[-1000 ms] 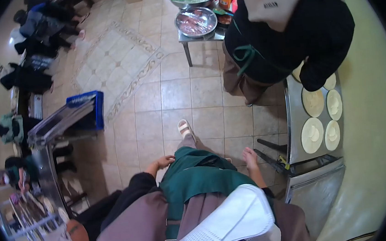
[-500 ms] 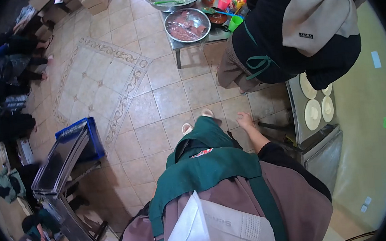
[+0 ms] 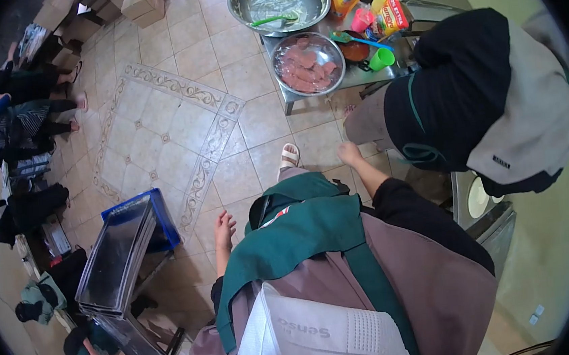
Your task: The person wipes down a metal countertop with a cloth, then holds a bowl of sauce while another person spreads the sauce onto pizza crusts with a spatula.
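My left hand [image 3: 224, 230] hangs beside my green apron [image 3: 295, 227], its fingers apart and nothing in them. Out in front on the other side is my right hand [image 3: 349, 153], empty, with loosely bent fingers partly turned away from view. It is nearest to the trouser leg of a co-worker [image 3: 459, 88] in a dark top. Neither hand touches any object. Below me, one sandal [image 3: 288, 155] shows on the tiled floor.
Ahead stands a metal table [image 3: 304, 98] with a bowl of pink meat-like pieces [image 3: 305, 65], a larger metal bowl [image 3: 243, 12] and a green cup [image 3: 381, 59]. Stacked trays [image 3: 112, 260] and a blue crate [image 3: 166, 221] are at left. A pale flat round [image 3: 478, 198] lies on the right-hand worktop.
My left hand has come into view. The table ahead looks nearer and further right. The co-worker now appears further right, covering most of the flat rounds.
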